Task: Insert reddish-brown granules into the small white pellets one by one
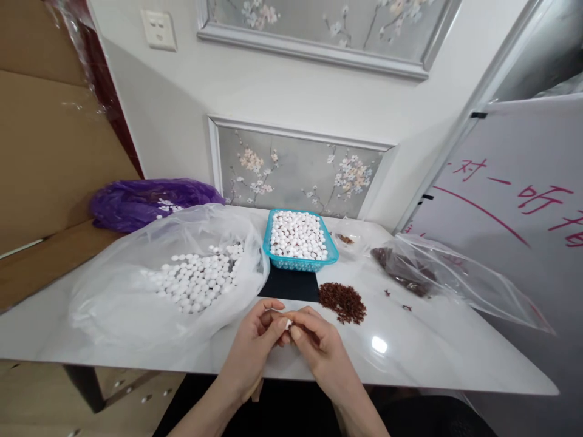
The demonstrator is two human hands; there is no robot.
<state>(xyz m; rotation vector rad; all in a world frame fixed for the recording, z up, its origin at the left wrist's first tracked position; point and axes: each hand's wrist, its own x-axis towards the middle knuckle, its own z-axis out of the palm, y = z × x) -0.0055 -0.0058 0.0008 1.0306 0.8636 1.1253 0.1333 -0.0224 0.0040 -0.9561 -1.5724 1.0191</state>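
My left hand (257,340) is closed, pinching a small white ball (288,325) between thumb and fingers just above the table's front edge. My right hand (321,346) meets it there, its thumb and forefinger pinched against the ball. A tiny reddish-brown piece shows at the right fingertips, partly hidden by them. Beyond the hands, a pile of small reddish-brown pieces (342,302) lies on the table. Behind a black mat (288,284) is a blue plastic basket (300,265) full of white balls, some with brown spots.
A large translucent bag (122,303) with loose white balls spreads over the left side, a purple bag (132,200) behind it. On the right lies a clear bag (473,285) of brown pieces. A smaller clear bag (359,230) rests by the wall. Several balls lie on the floor.
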